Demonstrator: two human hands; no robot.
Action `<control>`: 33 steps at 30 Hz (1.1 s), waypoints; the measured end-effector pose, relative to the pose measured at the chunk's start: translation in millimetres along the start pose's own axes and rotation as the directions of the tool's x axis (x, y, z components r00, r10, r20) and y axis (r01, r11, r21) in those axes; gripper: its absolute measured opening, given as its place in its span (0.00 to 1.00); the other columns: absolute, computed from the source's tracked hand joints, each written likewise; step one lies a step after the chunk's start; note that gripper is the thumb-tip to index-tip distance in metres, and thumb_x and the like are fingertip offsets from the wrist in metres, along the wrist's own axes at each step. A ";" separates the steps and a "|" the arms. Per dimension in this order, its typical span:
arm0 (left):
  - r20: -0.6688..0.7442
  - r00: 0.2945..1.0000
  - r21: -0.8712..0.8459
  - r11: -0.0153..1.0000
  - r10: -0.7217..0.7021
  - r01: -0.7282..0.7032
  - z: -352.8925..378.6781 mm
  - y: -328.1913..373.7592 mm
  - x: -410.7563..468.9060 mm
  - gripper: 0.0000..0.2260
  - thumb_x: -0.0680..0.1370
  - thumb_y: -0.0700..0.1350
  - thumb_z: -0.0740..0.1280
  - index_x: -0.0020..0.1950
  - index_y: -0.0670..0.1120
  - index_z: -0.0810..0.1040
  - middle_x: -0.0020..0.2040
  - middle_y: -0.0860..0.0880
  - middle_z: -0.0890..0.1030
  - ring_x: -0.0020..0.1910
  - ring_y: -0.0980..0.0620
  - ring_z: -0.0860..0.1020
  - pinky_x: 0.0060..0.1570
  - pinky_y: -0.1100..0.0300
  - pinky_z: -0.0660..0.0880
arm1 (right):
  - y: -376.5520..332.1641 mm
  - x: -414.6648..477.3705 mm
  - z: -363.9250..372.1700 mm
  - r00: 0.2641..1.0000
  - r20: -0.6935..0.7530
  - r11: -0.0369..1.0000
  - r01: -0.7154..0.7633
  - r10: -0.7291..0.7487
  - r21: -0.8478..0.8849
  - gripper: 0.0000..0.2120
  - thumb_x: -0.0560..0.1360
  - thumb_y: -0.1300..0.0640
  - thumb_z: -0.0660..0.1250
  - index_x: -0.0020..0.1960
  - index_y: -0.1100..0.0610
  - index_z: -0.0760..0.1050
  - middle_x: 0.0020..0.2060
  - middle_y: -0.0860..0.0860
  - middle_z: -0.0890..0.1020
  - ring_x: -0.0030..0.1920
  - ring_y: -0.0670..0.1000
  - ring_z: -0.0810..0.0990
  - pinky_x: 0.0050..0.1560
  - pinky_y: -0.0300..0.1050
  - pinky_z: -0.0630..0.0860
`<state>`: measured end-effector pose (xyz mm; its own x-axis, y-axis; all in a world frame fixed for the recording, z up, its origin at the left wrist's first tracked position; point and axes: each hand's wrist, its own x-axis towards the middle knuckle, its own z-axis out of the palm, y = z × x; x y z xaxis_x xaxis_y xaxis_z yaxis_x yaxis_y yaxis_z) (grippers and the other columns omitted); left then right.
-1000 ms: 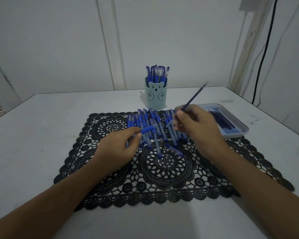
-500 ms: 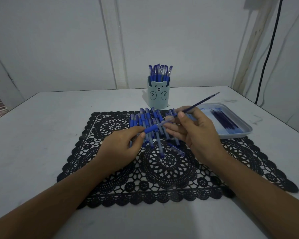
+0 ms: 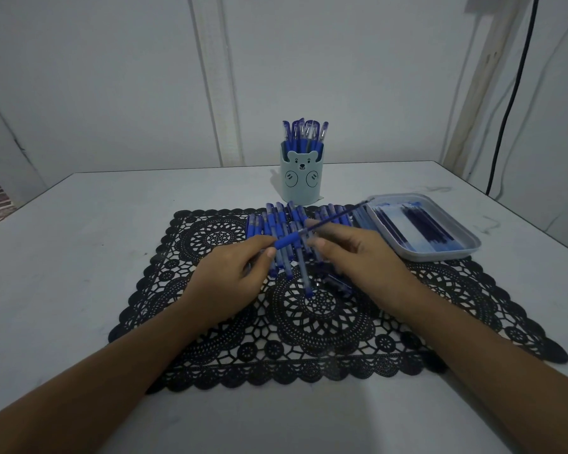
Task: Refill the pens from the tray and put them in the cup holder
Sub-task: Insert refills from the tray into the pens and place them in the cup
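Note:
My left hand (image 3: pixel 233 276) pinches a blue pen barrel (image 3: pixel 286 240) by its grip end, above the black lace mat. My right hand (image 3: pixel 358 257) holds a thin blue refill (image 3: pixel 335 217), its near end at the barrel's mouth and its far end pointing toward the tray. A row of blue pens (image 3: pixel 289 224) lies on the mat behind my hands, and a loose cap (image 3: pixel 336 283) rests by my right palm. The pale blue bear cup holder (image 3: pixel 300 181) stands behind them with several capped pens (image 3: pixel 304 134) in it. The grey tray (image 3: pixel 440 253) at the right holds several refills (image 3: pixel 423 226).
The black lace mat (image 3: pixel 309 322) covers the middle of a white table (image 3: pixel 79 257). A white wall is close behind the cup. A black cable (image 3: pixel 509 103) hangs down the wall at the right. The table's right edge runs just past the tray.
My right hand lowered the refill from upright to nearly level and brought its end to the barrel in my left hand. The left hand lifted the barrel slightly.

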<state>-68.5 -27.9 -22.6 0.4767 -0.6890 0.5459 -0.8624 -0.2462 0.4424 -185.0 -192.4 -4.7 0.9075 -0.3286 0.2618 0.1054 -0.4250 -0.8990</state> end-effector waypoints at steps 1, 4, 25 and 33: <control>-0.012 1.000 -0.020 1.000 -0.011 0.011 -0.3 0.0 0.1 0.19 0.75 0.56 0.53 0.54 0.48 0.78 0.27 0.54 0.73 0.26 0.52 0.71 0.22 0.64 0.64 | 1.4 1.3 -2.9 0.999 -0.012 0.982 0.039 -0.042 -0.187 0.14 0.78 0.57 0.61 0.62 0.50 0.74 0.42 0.43 0.77 0.37 0.35 0.73 0.39 0.24 0.67; -0.036 0.999 -0.059 0.998 -0.031 0.029 -1.1 0.6 0.6 0.16 0.76 0.53 0.56 0.53 0.47 0.78 0.27 0.54 0.73 0.25 0.51 0.70 0.22 0.60 0.64 | 3.7 0.0 -10.5 0.981 0.108 0.773 0.193 -0.160 -0.605 0.13 0.77 0.56 0.60 0.60 0.50 0.75 0.44 0.44 0.70 0.46 0.42 0.69 0.49 0.33 0.66; -0.014 1.000 -0.012 1.000 0.009 -0.010 0.0 -0.6 0.1 0.18 0.75 0.55 0.54 0.52 0.48 0.78 0.27 0.58 0.72 0.25 0.56 0.70 0.23 0.68 0.63 | -6.3 1.5 -15.1 0.952 -0.234 0.976 0.171 -0.199 -0.137 0.05 0.74 0.61 0.67 0.45 0.51 0.76 0.37 0.42 0.78 0.38 0.35 0.75 0.41 0.27 0.71; 0.012 1.000 0.027 1.000 -0.002 0.001 1.3 0.6 -0.1 0.15 0.76 0.50 0.57 0.56 0.46 0.78 0.28 0.62 0.71 0.28 0.64 0.71 0.26 0.72 0.64 | -4.2 1.5 -13.6 0.954 -0.211 0.969 0.181 -0.214 -0.167 0.06 0.74 0.60 0.67 0.45 0.48 0.76 0.37 0.40 0.79 0.39 0.35 0.75 0.42 0.27 0.71</control>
<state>-69.3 -28.9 -23.3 0.4761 -0.6966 0.5368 -0.8661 -0.2656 0.4235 -189.7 -202.7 4.2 0.7571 -0.4003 0.5163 0.1982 -0.6123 -0.7653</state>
